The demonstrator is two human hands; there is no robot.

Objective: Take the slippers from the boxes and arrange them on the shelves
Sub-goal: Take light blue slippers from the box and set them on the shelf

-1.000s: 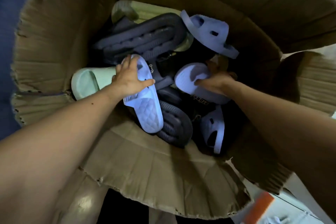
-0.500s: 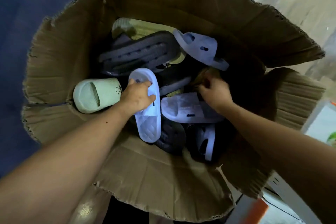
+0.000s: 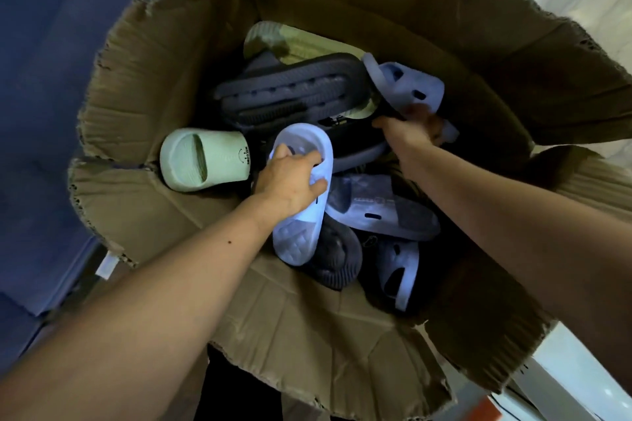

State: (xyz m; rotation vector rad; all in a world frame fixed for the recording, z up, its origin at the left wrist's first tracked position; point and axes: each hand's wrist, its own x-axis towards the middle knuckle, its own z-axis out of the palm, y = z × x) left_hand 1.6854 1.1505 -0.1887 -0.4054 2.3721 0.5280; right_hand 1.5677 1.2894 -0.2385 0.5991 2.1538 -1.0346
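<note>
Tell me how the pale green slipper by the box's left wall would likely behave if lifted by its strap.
The pale green slipper looks thick and moulded in one piece, so it would probably hold its shape, not flop. Its puffy, foam-like body suggests little weight for its size. The textured surface should give a fair grip.
</note>
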